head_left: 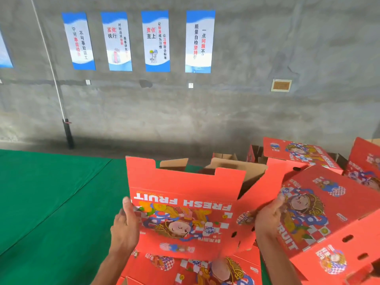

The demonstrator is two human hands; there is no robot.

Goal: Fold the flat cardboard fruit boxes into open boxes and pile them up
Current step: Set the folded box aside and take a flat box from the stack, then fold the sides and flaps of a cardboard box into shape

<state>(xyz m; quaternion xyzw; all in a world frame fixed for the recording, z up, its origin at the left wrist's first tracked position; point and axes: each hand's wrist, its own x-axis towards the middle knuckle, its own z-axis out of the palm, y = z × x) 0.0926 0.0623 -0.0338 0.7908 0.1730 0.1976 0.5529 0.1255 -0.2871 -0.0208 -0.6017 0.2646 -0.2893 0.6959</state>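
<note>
We hold a red cardboard fruit box point(185, 212) up in front of us, above a stack of flat boxes point(191, 268) that lies at the bottom edge of the view. The held box is partly opened: its printed front panel faces us, its long axis runs left to right, and its top flaps point up and away toward the wall point(246, 112). The "FRESH FRUIT" lettering reads upside down from our side, so the print's top points toward us and downward. Our left hand point(125, 223) grips the left edge of the panel, thumb on the printed face near the lettering and the other fingers curled behind the cardboard, out of sight. Our right hand point(267, 214) holds the right side of the box at the corner fold, fingers extended along the adjoining side panel; we cannot tell how far the thumb wraps behind. Brown unprinted inner surfaces show between the raised flaps. To the right, touching or just beside the held box, lies a pile of folded boxes point(329, 212), tilted at differing angles. A green cloth point(51, 198) covers the surface to the left. Four blue-and-white posters point(156, 41) hang on the grey wall, and a pole point(55, 79) leans against it at the left
</note>
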